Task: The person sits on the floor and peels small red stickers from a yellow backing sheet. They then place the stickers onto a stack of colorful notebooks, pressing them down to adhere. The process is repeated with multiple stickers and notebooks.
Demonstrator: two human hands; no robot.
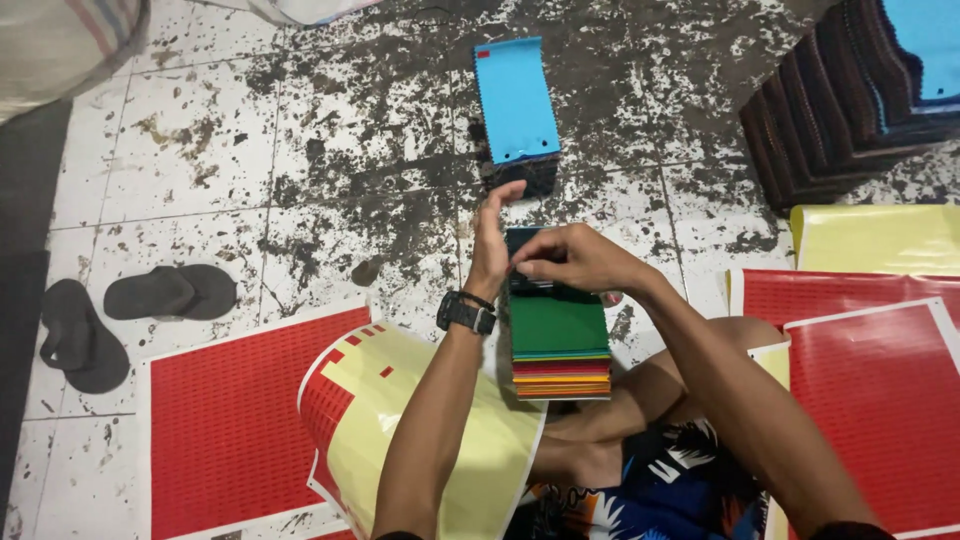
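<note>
Head view, looking down on a tiled floor [200, 150], pale squares heavily blotched with dark stains, dirtiest toward 12 o'clock. At centre, a stack of coloured felt sheets [558, 345], green on top, with red, orange and yellow edges showing at its near end. Left hand [493, 240] raised upright at the stack's left far corner, fingers straight and together, palm side-on; black wristwatch [465, 313] on that wrist. Right hand [575, 258] bent over the far end of the stack, fingertips pinched on a dark sheet edge there. At 12 o'clock, well apart from the hands, a second dark pile topped by a blue sheet [516, 100]. At 2 o'clock, a larger leaning dark stack [830, 110] with blue on top. At 9 o'clock, a pair of black sandals [130, 310]. At 7 o'clock, a red sticker sheet [230, 420] flat on the floor, and just beside it a curled yellow-backed sheet [430, 440] under the left forearm. At 3 to 4 o'clock, more red sheets [870, 380] and a yellow one [880, 238].
</note>
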